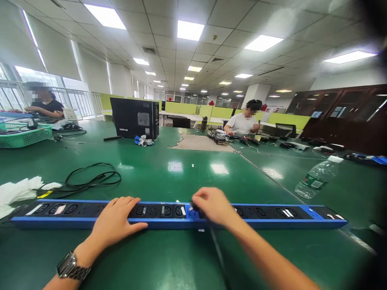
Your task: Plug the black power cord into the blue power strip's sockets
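A long blue and black power strip (175, 224) lies across the green table, with rows of sockets and small white labels on its top. My left hand (116, 219) rests over the strip left of its middle, thumb apart from the fingers, with a metal watch (72, 266) on the wrist. Near the strip's middle, beside a blue socket section, my right hand (211, 204) is closed around a black plug (194, 206). From there a dark cable (218, 249) hangs down toward the near table edge, blurred. The plug's front end is partly hidden, so its contact with the socket is unclear.
A coiled black cable (90, 179) and white tissue (21, 192) lie at left. Farther back are a green basket (27, 137), a black computer case (134, 119) and gloves (144, 141). A plastic bottle (317, 179) lies at right. Two people sit beyond, one with tools.
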A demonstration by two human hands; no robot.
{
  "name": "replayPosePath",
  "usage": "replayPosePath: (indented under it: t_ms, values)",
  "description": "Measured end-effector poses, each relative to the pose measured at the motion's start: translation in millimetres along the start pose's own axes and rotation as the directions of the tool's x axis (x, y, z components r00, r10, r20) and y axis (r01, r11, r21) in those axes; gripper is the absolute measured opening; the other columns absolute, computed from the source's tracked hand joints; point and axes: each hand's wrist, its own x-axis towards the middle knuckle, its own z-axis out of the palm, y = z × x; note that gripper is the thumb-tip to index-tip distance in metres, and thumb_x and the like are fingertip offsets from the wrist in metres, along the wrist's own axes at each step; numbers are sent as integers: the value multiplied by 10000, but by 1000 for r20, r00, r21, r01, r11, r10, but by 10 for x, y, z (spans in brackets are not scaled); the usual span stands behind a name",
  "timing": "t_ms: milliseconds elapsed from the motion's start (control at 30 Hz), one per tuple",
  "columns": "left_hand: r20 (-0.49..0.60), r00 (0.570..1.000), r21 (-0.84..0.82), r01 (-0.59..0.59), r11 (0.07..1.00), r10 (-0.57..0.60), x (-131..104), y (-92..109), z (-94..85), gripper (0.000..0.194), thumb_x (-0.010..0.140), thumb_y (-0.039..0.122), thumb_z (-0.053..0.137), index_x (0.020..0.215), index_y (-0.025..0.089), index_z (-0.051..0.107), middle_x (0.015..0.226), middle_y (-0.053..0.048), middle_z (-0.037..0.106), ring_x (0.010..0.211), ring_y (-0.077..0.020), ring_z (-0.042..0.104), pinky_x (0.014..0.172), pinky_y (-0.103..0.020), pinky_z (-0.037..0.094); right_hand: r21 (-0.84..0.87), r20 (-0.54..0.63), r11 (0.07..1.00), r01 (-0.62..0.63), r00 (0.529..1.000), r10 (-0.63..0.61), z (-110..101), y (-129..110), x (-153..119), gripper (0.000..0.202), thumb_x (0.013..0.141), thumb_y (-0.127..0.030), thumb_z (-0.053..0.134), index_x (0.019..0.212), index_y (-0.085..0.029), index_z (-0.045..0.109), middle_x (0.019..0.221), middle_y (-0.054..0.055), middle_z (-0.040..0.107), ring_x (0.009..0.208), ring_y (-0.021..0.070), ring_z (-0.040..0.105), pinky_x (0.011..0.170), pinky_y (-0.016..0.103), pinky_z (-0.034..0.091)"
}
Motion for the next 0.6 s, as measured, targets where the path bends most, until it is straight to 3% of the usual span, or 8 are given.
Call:
replayPosePath:
  t_ms: [133, 267, 467, 533, 600]
  values:
    - [-29, 999, -13, -14, 1000, 14, -10, 2, 19, 683, 733, 701, 592, 1214, 217, 621, 1204, -98, 669, 1123, -299, 589, 1002, -444, 395, 7, 96, 998, 57, 994, -58, 562, -540, 62, 221, 772, -256, 549, 801, -177, 753, 827, 55, 756, 740, 175, 644, 634, 244, 428]
    - [-55, 998, -29, -32, 999, 31, -12, -2, 33, 670, 720, 691, 616, 1199, 223, 623, 1190, -94, 670, 1101, -300, 592, 987, -443, 396, -31, 131, 997, 64, 990, -60, 796, -711, 208, 203, 782, -223, 543, 804, -184, 742, 892, 54, 763, 789, 174, 661, 670, 237, 444]
    - [-28, 999, -22, -30, 999, 29, -16, 7, 14, 643, 726, 662, 634, 1195, 221, 619, 1199, -91, 666, 1094, -294, 590, 983, -435, 392, -170, 185, 985, 21, 983, 11, 858, -986, 253, 190, 729, -213, 590, 820, -141, 741, 915, 153, 751, 803, 245, 684, 649, 289, 453]
    - [-45, 998, -28, -32, 999, 31, -20, 0, 23, 641, 725, 665, 632, 1194, 228, 622, 1198, -85, 668, 1095, -293, 592, 985, -432, 393, -170, 154, 985, 15, 988, 12, 750, -1009, 219, 216, 736, -225, 577, 840, -152, 751, 913, 141, 753, 814, 236, 683, 662, 288, 454]
    - [-76, 997, -34, -37, 999, 35, -21, -15, 41, 659, 727, 695, 609, 1197, 233, 624, 1186, -84, 674, 1090, -293, 596, 989, -435, 396, -112, 82, 992, 51, 996, -42, 543, -885, 183, 231, 759, -239, 548, 837, -185, 759, 896, 90, 759, 819, 200, 675, 686, 267, 448]
